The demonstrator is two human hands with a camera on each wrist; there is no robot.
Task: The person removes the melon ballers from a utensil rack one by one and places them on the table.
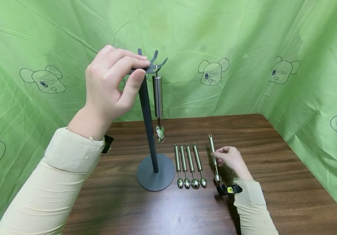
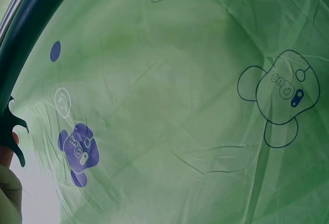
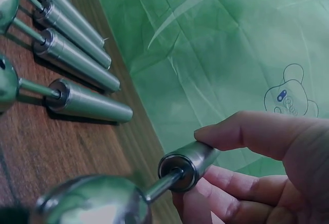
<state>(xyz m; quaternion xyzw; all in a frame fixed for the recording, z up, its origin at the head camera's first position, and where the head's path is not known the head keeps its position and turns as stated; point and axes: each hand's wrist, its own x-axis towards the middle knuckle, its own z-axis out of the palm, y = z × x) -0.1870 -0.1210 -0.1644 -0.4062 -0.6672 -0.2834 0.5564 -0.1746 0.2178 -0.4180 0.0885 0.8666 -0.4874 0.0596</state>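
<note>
My left hand (image 1: 109, 76) pinches the hooked top (image 1: 149, 68) of a dark grey stand, thumb below and fingers above. From one hook hangs a steel melon baller (image 1: 158, 98), its bowl end down. My right hand (image 1: 230, 160) holds another melon baller (image 1: 212, 147) by its handle, between thumb and fingers, bowl end toward me. In the right wrist view its shiny bowl (image 3: 97, 203) fills the lower left. Several more melon ballers (image 1: 189, 158) lie in a row between the stand and my right hand, handles pointing away.
The stand's round base (image 1: 148, 176) rests on the brown wooden table (image 1: 121, 209), with its pole (image 1: 148, 127) rising from the middle. Green cloth (image 1: 186, 32) printed with bear faces surrounds the back and sides. The table's far edge lies behind the melon ballers.
</note>
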